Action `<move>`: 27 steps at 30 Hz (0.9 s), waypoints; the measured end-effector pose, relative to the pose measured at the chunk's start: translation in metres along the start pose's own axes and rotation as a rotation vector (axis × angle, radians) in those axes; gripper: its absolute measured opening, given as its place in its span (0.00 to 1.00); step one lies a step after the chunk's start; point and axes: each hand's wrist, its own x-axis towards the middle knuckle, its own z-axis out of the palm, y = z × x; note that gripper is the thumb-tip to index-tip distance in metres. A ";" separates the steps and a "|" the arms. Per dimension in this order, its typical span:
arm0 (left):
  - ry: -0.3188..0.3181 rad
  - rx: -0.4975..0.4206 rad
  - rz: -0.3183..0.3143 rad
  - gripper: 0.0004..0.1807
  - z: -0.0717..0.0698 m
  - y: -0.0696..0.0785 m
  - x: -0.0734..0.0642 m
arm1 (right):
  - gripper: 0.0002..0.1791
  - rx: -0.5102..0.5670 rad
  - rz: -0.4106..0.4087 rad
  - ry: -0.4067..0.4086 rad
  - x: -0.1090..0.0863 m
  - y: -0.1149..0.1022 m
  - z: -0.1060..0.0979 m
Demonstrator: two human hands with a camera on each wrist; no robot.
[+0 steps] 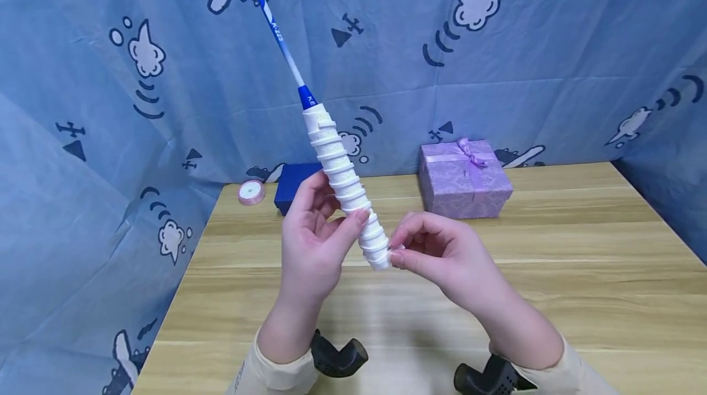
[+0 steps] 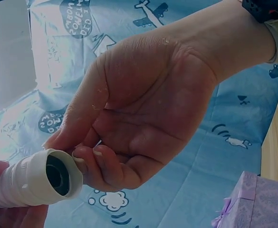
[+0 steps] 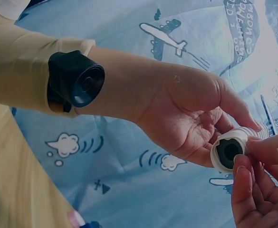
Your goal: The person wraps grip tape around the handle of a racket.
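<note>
A badminton racket with a blue-and-white shaft [image 1: 280, 39] slants up to the left, its head out of view. White ridged grip tape [image 1: 345, 177] spirals round its handle. My left hand [image 1: 316, 241] holds the handle at its lower half, thumb in front and fingers behind. At the butt end my right hand [image 1: 442, 254] pinches the edge of the tape between thumb and fingertips. In the left wrist view, that tape edge [image 2: 74, 178] stands past the dark hollow butt. The right wrist view shows the dark butt [image 3: 230, 151] inside the white tape rim.
Near the back of the wooden table [image 1: 237, 297] stand a lilac gift box [image 1: 464, 183] with a bow, a dark blue box [image 1: 289, 183] and a roll of pink ribbon [image 1: 251, 192]. A blue patterned cloth [image 1: 386, 64] hangs behind.
</note>
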 end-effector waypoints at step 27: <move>0.094 -0.105 0.034 0.30 0.000 -0.003 0.000 | 0.07 -0.331 -0.563 0.269 0.001 0.009 0.020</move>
